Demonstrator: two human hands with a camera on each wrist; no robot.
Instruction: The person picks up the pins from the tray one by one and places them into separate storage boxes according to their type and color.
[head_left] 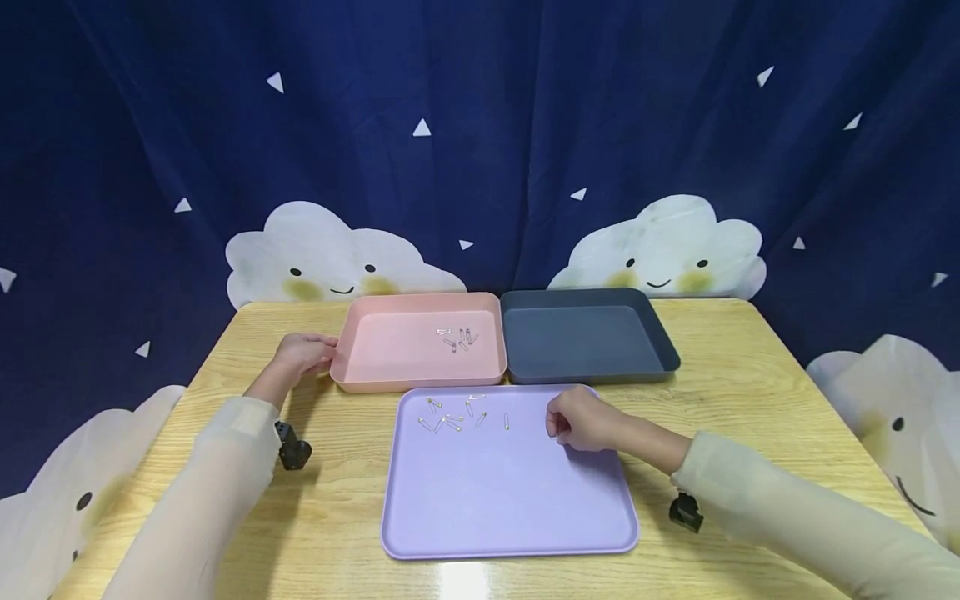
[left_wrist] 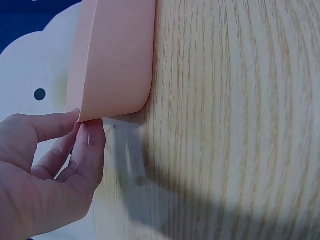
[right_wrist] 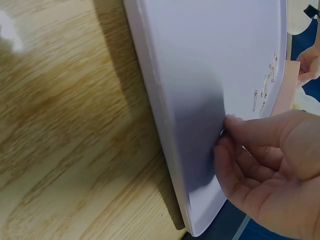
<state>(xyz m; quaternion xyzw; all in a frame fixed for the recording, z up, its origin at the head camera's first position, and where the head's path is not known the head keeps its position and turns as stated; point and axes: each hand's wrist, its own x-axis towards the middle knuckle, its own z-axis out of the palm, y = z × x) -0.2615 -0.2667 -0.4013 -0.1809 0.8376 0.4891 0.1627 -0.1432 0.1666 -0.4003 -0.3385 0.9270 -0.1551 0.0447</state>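
My left hand (head_left: pixel 303 353) pinches the rim at the left end of the pink tray (left_wrist: pixel 117 65), thumb on one side and fingers on the other. Several silver-looking safety pins (head_left: pixel 462 339) lie in that tray, towards its right. Over the upper right part of the purple tray (head_left: pixel 510 500) is my right hand (head_left: pixel 585 418), thumb and forefinger together. Between those fingertips a sliver of a small metal safety pin (right_wrist: pixel 223 132) shows, mostly hidden by the fingers. Several gold-tipped safety pins (head_left: pixel 450 423) are scattered on the purple tray, left of this hand.
A dark grey tray (head_left: pixel 581 342) stands against the right side of the pink one, with the purple tray in front of both. All rest on a wooden table (head_left: pixel 337 517). Behind hangs a dark blue curtain (head_left: pixel 480 167) with clouds and white triangles.
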